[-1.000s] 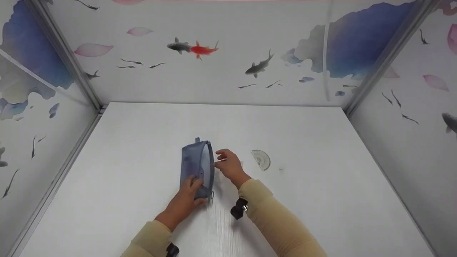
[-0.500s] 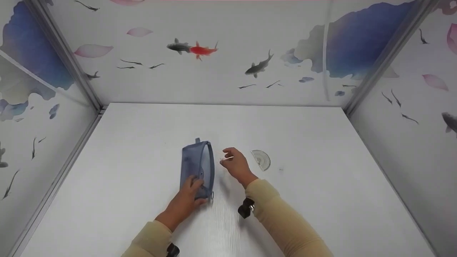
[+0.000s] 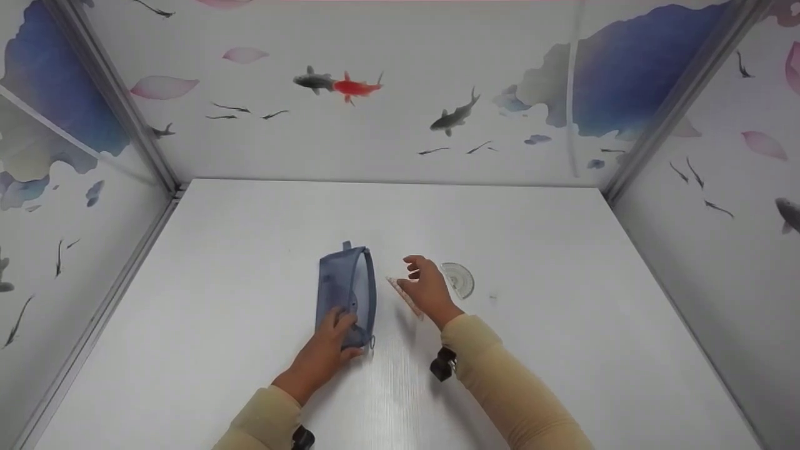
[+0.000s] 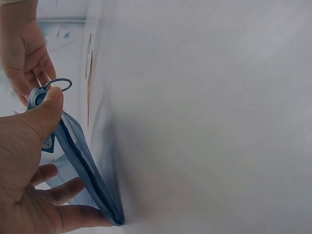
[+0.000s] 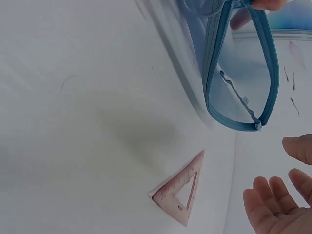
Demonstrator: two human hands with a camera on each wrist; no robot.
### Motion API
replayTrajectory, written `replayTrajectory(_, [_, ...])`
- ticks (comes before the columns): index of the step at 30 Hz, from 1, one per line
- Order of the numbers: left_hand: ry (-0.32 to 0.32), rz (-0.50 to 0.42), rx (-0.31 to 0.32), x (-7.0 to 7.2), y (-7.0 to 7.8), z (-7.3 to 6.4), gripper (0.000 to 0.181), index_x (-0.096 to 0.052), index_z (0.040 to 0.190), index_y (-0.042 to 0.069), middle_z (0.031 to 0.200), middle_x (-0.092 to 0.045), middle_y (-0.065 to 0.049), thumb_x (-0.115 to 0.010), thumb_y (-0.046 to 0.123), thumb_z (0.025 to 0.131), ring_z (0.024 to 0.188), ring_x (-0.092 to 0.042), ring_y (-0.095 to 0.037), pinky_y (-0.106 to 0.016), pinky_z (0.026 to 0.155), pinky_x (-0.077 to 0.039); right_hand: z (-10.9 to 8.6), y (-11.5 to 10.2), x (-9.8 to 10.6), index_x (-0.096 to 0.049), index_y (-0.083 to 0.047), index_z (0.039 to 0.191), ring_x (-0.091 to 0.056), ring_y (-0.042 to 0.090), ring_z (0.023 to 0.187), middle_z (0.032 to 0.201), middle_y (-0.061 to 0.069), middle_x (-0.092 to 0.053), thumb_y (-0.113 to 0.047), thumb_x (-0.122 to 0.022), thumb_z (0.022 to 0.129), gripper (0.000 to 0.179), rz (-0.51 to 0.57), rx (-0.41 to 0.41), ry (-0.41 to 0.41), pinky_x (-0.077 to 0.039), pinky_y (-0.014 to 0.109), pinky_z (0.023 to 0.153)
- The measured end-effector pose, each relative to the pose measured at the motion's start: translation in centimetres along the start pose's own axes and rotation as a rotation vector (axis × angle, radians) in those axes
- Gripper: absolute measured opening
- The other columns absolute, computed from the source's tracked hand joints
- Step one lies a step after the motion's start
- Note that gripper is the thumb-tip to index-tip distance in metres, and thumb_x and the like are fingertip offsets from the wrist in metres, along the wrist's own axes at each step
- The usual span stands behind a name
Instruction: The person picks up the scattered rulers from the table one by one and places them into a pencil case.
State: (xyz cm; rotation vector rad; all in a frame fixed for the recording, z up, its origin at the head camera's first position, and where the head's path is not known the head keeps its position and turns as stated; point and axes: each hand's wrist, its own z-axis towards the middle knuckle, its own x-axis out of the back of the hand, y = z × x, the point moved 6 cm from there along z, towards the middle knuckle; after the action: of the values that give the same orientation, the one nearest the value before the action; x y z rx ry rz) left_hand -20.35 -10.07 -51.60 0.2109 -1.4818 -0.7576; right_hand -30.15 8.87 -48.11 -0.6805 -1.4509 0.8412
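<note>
My left hand (image 3: 322, 350) grips the near end of a blue pencil case (image 3: 337, 281), whose unzipped mouth gapes to the right. In the left wrist view the thumb is by the zip ring (image 4: 61, 84), with fingers spread along the other side. To the right of the case is a pinkish, clear set square (image 3: 409, 303), with a triangular cutout. The right hand (image 3: 431, 290) hovers beside it; in the right wrist view its relaxed fingers (image 5: 263, 202) are apart from the set square (image 5: 178, 190) and hold nothing.
A clear half-round protractor (image 3: 459, 280) lies just right of the right hand. Farther right is a tiny transparent piece (image 3: 493, 296), too small to identify. Printed wall panels (image 3: 387, 144) enclose the white table (image 3: 262, 219) at the back and both sides.
From the case's mouth, my right hand has moved right with a thin piece at its fingers. Now the set square is apart from the fingers. The left hand and case stay put.
</note>
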Motion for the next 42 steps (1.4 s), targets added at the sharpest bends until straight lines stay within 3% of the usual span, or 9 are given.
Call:
replayTrajectory(8, [-0.006,0.010,0.014,-0.1,-0.1,0.1,0.056,-0.047,0.131,0.009,0.139,-0.035,-0.028,-0.074,0.025,0.084,0.123,-0.047,-0.046,-0.052,0.093,-0.048,0.0,0.5,0.9,-0.049,-0.005,0.136,-0.053,0.032,0.119,0.131,0.018,-0.053,-0.011,-0.070,0.088,0.053,-0.142,0.048,0.005,-0.045,0.044,0.099])
replayTrajectory(15, [-0.022,0.004,0.034,-0.3,-0.2,0.0,0.057,-0.046,0.133,0.011,0.141,-0.034,-0.027,-0.074,0.024,0.085,0.124,-0.048,-0.046,-0.052,0.094,-0.048,0.4,1.1,1.5,-0.044,-0.009,0.143,-0.040,0.030,0.135,0.145,0.014,-0.043,-0.019,-0.072,0.088,0.063,-0.307,0.052,0.001,-0.033,0.044,0.110])
replayTrajectory(22, [-0.023,0.008,0.046,-0.4,-0.3,0.0,0.057,-0.046,0.132,0.011,0.141,-0.034,-0.027,-0.074,0.025,0.085,0.123,-0.049,-0.046,-0.051,0.093,-0.048,0.5,1.6,2.4,-0.042,-0.010,0.145,-0.036,0.031,0.138,0.147,0.016,-0.041,-0.022,-0.075,0.085,0.070,-0.397,0.081,0.013,-0.031,0.045,0.112])
replayTrajectory(33, [-0.007,0.015,0.026,-0.4,-0.3,0.0,0.055,-0.047,0.130,0.011,0.140,-0.035,-0.027,-0.074,0.025,0.085,0.122,-0.049,-0.045,-0.050,0.091,-0.050,0.6,2.3,3.9,-0.036,-0.009,0.148,-0.026,0.040,0.141,0.151,0.020,-0.034,-0.037,-0.070,0.089,0.074,-0.613,0.177,0.036,-0.028,0.057,0.110])
replayTrajectory(42, [-0.007,0.001,0.020,-0.3,-0.1,0.0,0.055,-0.047,0.129,0.011,0.140,-0.036,-0.025,-0.075,0.024,0.083,0.124,-0.048,-0.044,-0.051,0.094,-0.048,1.2,3.9,5.0,-0.032,-0.010,0.150,-0.022,0.042,0.142,0.153,0.021,-0.029,-0.041,-0.067,0.090,0.076,-0.666,0.125,0.004,-0.027,0.059,0.109])
